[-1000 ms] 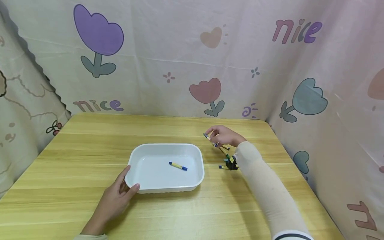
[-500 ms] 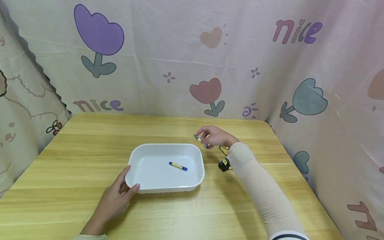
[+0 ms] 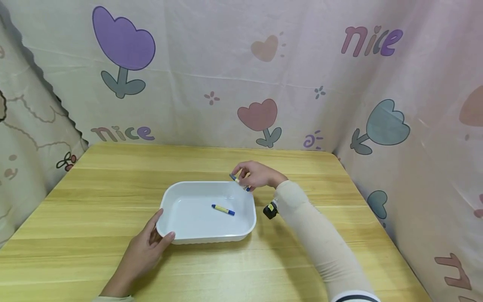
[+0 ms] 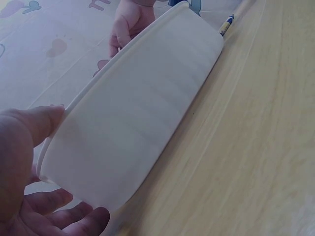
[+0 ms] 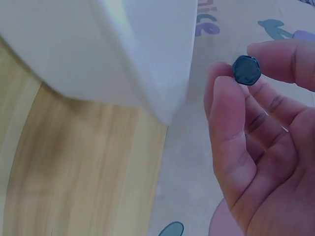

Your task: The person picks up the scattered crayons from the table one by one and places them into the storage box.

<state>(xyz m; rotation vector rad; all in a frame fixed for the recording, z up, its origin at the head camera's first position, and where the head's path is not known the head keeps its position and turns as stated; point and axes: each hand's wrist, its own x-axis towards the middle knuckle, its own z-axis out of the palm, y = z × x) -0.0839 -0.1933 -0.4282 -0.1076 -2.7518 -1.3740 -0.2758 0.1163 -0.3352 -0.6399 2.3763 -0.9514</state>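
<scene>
A white rectangular tray (image 3: 177,193) sits mid-table with one blue-and-yellow crayon (image 3: 223,209) lying inside it. My left hand (image 3: 162,226) grips the tray's near left corner, thumb on the rim; in the left wrist view the thumb (image 4: 27,137) lies against the tray wall (image 4: 142,108). Over the tray's far right corner my right hand (image 3: 241,179) pinches a second crayon (image 3: 237,181) between thumb and fingers. The right wrist view shows that crayon's dark blue end (image 5: 246,70) between the fingertips, beside the tray corner (image 5: 138,59).
The wooden table (image 3: 94,188) is walled on three sides by pink cloth printed with tulips (image 3: 123,42). Another crayon (image 4: 226,24) lies on the table just beyond the tray's right end. A black wrist camera (image 3: 270,209) hangs under my right forearm.
My right hand has carried the pinched crayon leftward, from the table right of the tray to over the tray's far right corner. The left hand and the tray have stayed still.
</scene>
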